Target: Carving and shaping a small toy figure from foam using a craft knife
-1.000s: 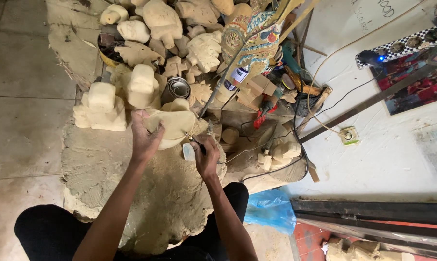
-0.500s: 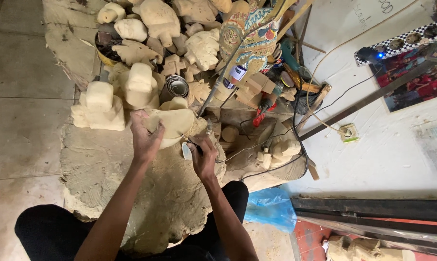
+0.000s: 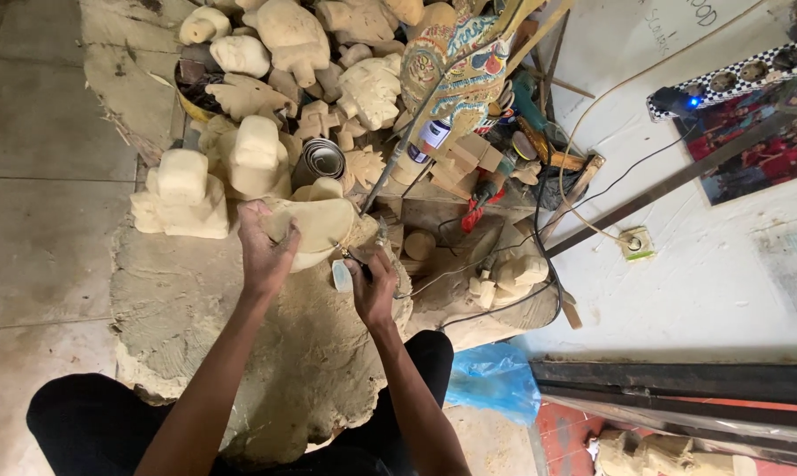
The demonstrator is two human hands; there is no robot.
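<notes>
Wood carving, centre frame, still rough and unpainted: left hand clamps its edge with curled fingers, right hand pinches a small tool against it, amid blank carvings.

Two hands are at work: the left hand grips one pale carved wooden piece, and the right hand holds one small rotary tool against it. Just beyond the grip stands one metal tin. Left of the grip sit two blocky stepped carvings, side by side. Farther beyond lies a heap of rough pale carvings, at least eight, too tangled to count exactly. One painted, multicoloured figure rises beyond the right hand. One blue plastic bag lies behind it.
</notes>
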